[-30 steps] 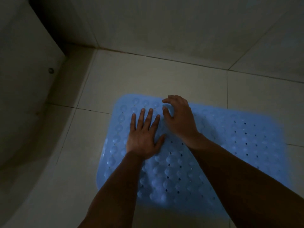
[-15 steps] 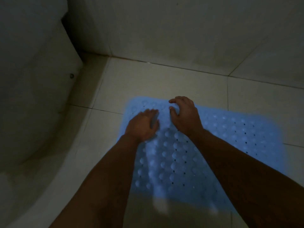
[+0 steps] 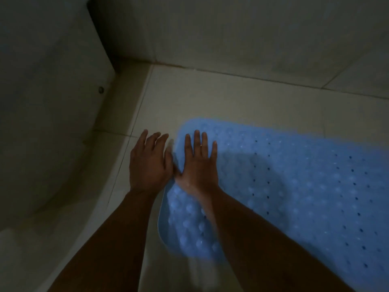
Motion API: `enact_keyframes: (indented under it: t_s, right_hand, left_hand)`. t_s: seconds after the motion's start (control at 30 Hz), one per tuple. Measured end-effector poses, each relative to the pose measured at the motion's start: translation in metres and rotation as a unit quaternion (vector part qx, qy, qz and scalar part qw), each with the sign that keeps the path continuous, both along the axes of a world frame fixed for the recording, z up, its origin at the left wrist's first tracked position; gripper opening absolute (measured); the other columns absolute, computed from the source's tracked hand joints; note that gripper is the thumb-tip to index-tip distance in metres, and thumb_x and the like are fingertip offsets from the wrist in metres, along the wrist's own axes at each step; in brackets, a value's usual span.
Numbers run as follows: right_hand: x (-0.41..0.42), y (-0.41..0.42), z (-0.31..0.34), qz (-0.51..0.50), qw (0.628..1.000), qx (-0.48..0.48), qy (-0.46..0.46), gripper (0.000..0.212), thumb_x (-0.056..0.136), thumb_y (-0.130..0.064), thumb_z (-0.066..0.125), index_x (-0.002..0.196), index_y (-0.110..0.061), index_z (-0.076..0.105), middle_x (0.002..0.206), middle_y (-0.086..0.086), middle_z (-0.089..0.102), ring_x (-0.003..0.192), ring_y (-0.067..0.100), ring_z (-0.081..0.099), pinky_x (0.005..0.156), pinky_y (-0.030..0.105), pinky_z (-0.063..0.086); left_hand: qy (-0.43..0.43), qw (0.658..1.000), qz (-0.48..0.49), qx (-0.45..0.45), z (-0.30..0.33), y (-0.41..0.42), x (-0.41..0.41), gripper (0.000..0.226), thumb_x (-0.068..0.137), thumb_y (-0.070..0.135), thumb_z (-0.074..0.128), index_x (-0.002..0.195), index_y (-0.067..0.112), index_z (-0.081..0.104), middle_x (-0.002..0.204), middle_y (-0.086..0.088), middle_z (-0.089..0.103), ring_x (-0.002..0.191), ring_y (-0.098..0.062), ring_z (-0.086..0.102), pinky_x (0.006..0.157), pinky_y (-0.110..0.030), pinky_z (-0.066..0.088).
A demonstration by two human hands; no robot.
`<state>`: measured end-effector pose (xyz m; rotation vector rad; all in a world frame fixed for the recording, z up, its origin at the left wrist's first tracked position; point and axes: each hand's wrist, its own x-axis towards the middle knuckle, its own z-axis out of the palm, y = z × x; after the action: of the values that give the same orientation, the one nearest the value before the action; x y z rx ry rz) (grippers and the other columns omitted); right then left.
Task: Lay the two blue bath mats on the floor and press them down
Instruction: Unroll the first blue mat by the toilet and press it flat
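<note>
Both hands have uncurled since earlier: left hand (image 3: pixel 148 165) flat beside blue mat (image 3: pixel 294 182), right hand (image 3: pixel 199 165) flat on it, neither grip closed.

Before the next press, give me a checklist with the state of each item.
1. Blue bath mat on the floor tiles: ok.
2. Right hand flat on the mat, fingers straight: ok.
3. Left hand on the mat: not ok; it is mostly over bare tile beside the mat's left edge.
4. Near left edge of the mat lying flat: cannot tell; the picture is dim and blurred there.
5. Second blue mat laid: cannot tell; only one mat is in view.
6. Mat clear of the curved white fixture on the left: ok; tile shows between them.
</note>
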<state>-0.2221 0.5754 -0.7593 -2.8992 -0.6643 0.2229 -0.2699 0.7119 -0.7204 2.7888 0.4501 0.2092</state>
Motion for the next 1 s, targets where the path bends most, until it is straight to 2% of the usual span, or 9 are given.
enact_keyframes:
  t_s: [0.17,0.43,0.53,0.6,0.67,0.73,0.8,0.87,1.0]
  right_hand:
    - [-0.002,-0.001,-0.005,0.003,1.0,0.008,0.015,0.093,0.096,-0.076,0.022,0.163,-0.015,0.002,0.17,0.014,-0.009,0.156,0.032,-0.017,0.123,0.062,0.001]
    - [0.001,-0.002,-0.003,0.015,1.0,0.0,0.013,0.102,0.089,-0.084,0.019,0.163,-0.015,0.002,0.17,0.014,-0.009,0.156,0.033,-0.015,0.123,0.062,-0.001]
    - [0.002,0.002,0.0,0.016,0.998,-0.002,0.054,0.105,0.086,-0.084,0.02,0.163,-0.015,0.002,0.17,0.014,-0.008,0.157,0.034,-0.013,0.123,0.062,-0.005]
    - [0.011,0.001,0.011,0.022,0.992,0.014,0.121,0.099,0.09,-0.079,0.022,0.163,-0.017,-0.001,0.17,0.012,-0.013,0.156,0.032,-0.017,0.123,0.061,-0.01]
    - [0.029,-0.003,0.032,-0.004,0.972,0.1,0.211,0.082,0.101,-0.063,0.034,0.163,-0.017,0.009,0.171,0.01,0.0,0.158,0.028,-0.006,0.126,0.053,-0.005]
    - [0.047,-0.017,0.057,-0.056,0.947,0.207,0.239,0.064,0.105,-0.046,0.045,0.16,-0.019,0.027,0.167,0.007,0.027,0.156,0.026,0.018,0.127,0.044,0.014]
    - [0.058,-0.034,0.074,-0.071,0.944,0.258,0.193,0.054,0.105,-0.037,0.049,0.155,-0.02,0.039,0.16,0.005,0.042,0.152,0.027,0.031,0.122,0.04,0.028]
    - [0.064,-0.055,0.078,-0.07,0.948,0.274,0.143,0.048,0.104,-0.033,0.052,0.149,-0.02,0.047,0.151,0.007,0.052,0.144,0.028,0.042,0.117,0.039,0.036]
    - [0.07,-0.09,0.071,-0.051,0.951,0.293,0.091,0.043,0.099,-0.034,0.053,0.138,-0.017,0.058,0.136,0.007,0.062,0.13,0.026,0.055,0.11,0.04,0.043]
  left_hand:
    - [-0.002,0.999,0.039,-0.014,-0.005,0.01,-0.014,0.049,0.101,0.035,0.04,0.143,0.015,0.056,0.15,-0.01,0.054,0.153,-0.029,0.029,0.116,-0.054,0.037]
    - [0.009,0.998,0.057,-0.023,-0.004,0.014,-0.017,0.051,0.101,0.038,0.04,0.145,0.017,0.053,0.153,-0.009,0.051,0.155,-0.028,0.026,0.118,-0.053,0.031]
    - [0.005,0.998,0.054,-0.024,0.002,0.011,-0.028,0.049,0.102,0.036,0.04,0.144,0.016,0.054,0.153,-0.008,0.052,0.154,-0.028,0.026,0.117,-0.053,0.033]
    - [0.002,0.998,0.053,-0.022,0.01,0.009,-0.033,0.049,0.102,0.036,0.039,0.144,0.016,0.055,0.152,-0.009,0.052,0.154,-0.029,0.027,0.115,-0.054,0.036]
    - [-0.002,0.999,0.049,-0.019,0.016,0.004,-0.034,0.05,0.102,0.037,0.038,0.144,0.016,0.055,0.152,-0.01,0.053,0.153,-0.031,0.028,0.114,-0.054,0.037]
    - [0.003,0.999,0.028,-0.022,0.015,-0.008,-0.033,0.052,0.102,0.038,0.036,0.145,0.015,0.055,0.152,-0.011,0.053,0.153,-0.032,0.028,0.116,-0.053,0.036]
    - [0.007,1.0,-0.024,-0.014,0.008,-0.024,-0.027,0.055,0.102,0.041,0.034,0.147,0.014,0.054,0.153,-0.013,0.052,0.154,-0.034,0.027,0.119,-0.053,0.035]
    - [0.002,0.996,-0.087,-0.02,-0.004,-0.045,-0.018,0.06,0.103,0.045,0.033,0.151,0.014,0.05,0.158,-0.015,0.045,0.156,-0.037,0.022,0.12,-0.056,0.033]
    - [0.079,0.987,-0.137,-0.005,-0.033,-0.085,-0.011,0.078,0.103,0.067,0.02,0.165,0.019,0.017,0.174,-0.011,0.004,0.16,-0.032,-0.01,0.128,-0.056,0.009]
